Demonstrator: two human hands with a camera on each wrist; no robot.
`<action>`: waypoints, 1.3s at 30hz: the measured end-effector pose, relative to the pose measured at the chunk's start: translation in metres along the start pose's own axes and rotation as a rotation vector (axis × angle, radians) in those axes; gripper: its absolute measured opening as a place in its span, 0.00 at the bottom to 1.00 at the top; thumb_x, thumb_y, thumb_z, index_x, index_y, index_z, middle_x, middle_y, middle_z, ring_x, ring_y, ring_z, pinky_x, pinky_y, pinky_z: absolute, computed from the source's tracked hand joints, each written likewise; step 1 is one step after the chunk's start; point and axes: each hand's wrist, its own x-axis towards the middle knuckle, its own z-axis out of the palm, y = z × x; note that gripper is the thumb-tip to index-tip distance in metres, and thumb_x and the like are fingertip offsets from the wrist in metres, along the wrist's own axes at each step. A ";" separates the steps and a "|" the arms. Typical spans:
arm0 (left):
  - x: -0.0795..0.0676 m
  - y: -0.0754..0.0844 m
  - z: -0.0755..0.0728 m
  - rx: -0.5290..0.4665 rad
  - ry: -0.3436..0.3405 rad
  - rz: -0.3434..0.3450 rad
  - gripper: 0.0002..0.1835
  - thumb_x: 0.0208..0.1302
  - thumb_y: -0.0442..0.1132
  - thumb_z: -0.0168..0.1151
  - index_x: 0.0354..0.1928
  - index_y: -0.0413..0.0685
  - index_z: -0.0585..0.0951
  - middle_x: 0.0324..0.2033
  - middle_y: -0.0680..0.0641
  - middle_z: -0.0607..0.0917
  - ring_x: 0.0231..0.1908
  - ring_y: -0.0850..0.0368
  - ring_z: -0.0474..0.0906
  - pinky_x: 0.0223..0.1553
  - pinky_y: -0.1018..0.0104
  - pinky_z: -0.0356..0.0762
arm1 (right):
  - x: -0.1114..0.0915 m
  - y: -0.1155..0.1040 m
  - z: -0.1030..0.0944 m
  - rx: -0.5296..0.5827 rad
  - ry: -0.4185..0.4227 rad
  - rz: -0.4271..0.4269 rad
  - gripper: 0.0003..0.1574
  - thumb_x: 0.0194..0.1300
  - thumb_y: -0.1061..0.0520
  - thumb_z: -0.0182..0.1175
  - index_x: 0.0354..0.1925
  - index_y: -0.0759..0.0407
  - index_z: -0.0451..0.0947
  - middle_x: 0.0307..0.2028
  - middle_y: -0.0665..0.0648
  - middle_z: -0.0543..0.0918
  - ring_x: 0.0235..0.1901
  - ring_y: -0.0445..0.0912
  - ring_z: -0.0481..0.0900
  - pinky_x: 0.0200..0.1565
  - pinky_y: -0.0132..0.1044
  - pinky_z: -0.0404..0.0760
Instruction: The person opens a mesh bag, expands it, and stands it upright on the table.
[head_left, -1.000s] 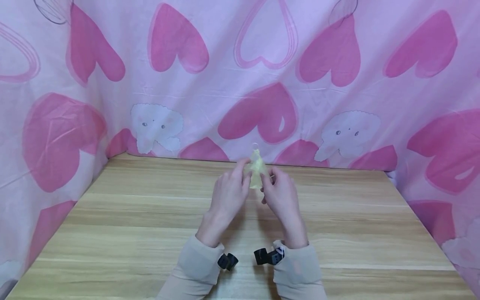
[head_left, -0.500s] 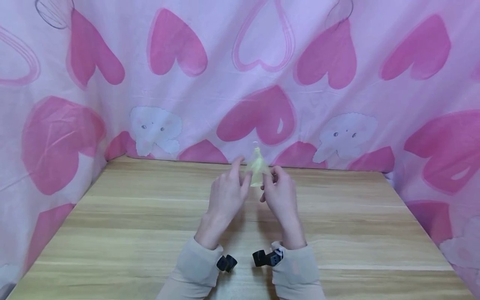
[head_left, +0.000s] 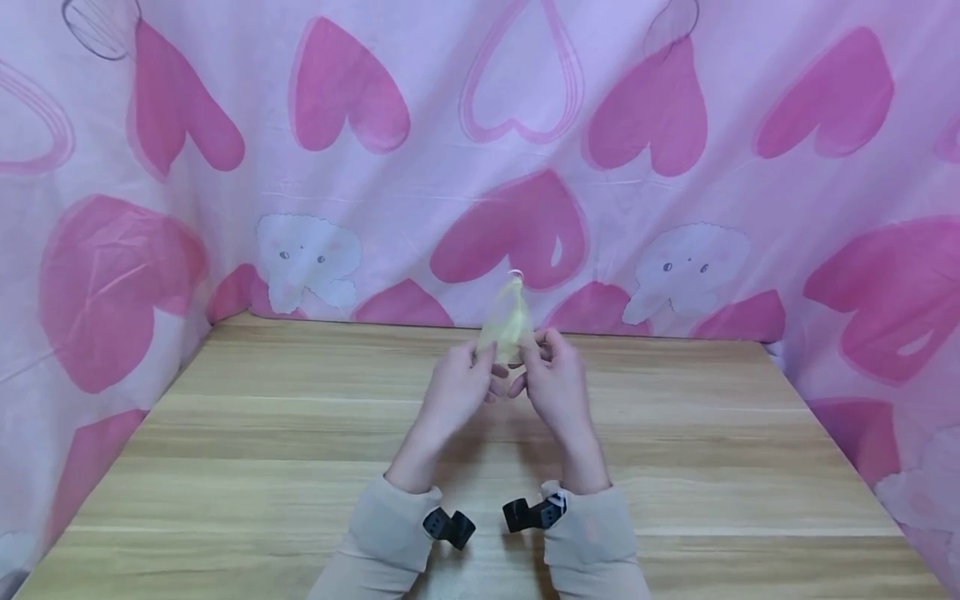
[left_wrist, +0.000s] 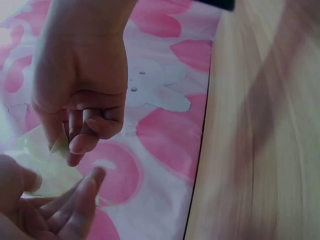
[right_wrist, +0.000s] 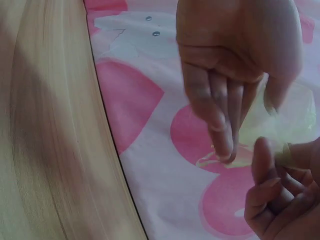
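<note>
A small sheer pale-yellow pouch [head_left: 508, 321] stands upright between the hands, narrowing to a gathered tip with a white ring or loop [head_left: 515, 274] at its top. My left hand [head_left: 459, 383] has its thumb over the pouch's lower left edge, with other fingers behind and below. On the lower right, the thumb and index finger of my right hand [head_left: 558, 383] pinch the pouch. In the left wrist view, the right hand [left_wrist: 82, 85] grips a folded corner of it. The right wrist view has the left hand [right_wrist: 235, 55] with its thumb against the thin fabric [right_wrist: 295, 115].
A wooden table [head_left: 300, 467] lies under the hands. Behind it and along both sides hangs a pink cloth [head_left: 420, 150] printed with hearts and white animals. Each wrist carries a small black camera, such as the left camera [head_left: 448, 527].
The pouch has risen slightly and shows more of its height above the hands. My left index finger, earlier stretched up beside it, has come down, and the left fingers now show below.
</note>
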 end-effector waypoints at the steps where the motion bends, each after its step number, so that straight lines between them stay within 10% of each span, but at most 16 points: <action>1: 0.001 -0.001 -0.001 0.025 0.026 0.032 0.17 0.77 0.43 0.46 0.40 0.39 0.81 0.30 0.42 0.86 0.23 0.51 0.83 0.26 0.57 0.82 | 0.000 0.000 0.000 -0.008 -0.019 0.007 0.09 0.73 0.58 0.55 0.38 0.64 0.76 0.30 0.63 0.83 0.14 0.51 0.79 0.14 0.30 0.68; 10: 0.004 -0.008 -0.003 0.514 0.274 0.304 0.11 0.71 0.29 0.52 0.51 0.40 0.80 0.20 0.48 0.82 0.20 0.57 0.79 0.20 0.63 0.75 | 0.000 -0.001 -0.021 -0.137 -0.301 0.056 0.29 0.70 0.39 0.57 0.62 0.53 0.71 0.47 0.62 0.80 0.28 0.53 0.85 0.26 0.42 0.78; 20: 0.002 -0.007 0.008 0.713 0.281 0.475 0.16 0.67 0.26 0.55 0.56 0.36 0.78 0.27 0.41 0.85 0.25 0.47 0.83 0.24 0.57 0.80 | -0.004 -0.012 -0.034 -0.054 -0.057 0.060 0.26 0.71 0.37 0.53 0.44 0.59 0.77 0.39 0.65 0.79 0.24 0.58 0.83 0.24 0.35 0.73; 30: 0.001 -0.005 -0.002 0.548 0.195 0.411 0.21 0.68 0.30 0.57 0.63 0.38 0.75 0.36 0.41 0.86 0.27 0.56 0.81 0.33 0.65 0.81 | 0.000 -0.010 -0.025 -0.023 0.018 0.046 0.15 0.72 0.52 0.56 0.42 0.64 0.78 0.33 0.63 0.77 0.20 0.53 0.81 0.21 0.34 0.72; 39: 0.003 -0.009 -0.018 0.198 -0.205 0.159 0.47 0.65 0.34 0.63 0.77 0.63 0.47 0.64 0.45 0.71 0.38 0.55 0.82 0.34 0.65 0.81 | 0.003 0.001 -0.036 -0.091 -0.042 0.040 0.18 0.71 0.48 0.58 0.50 0.61 0.80 0.37 0.63 0.78 0.23 0.52 0.82 0.18 0.30 0.68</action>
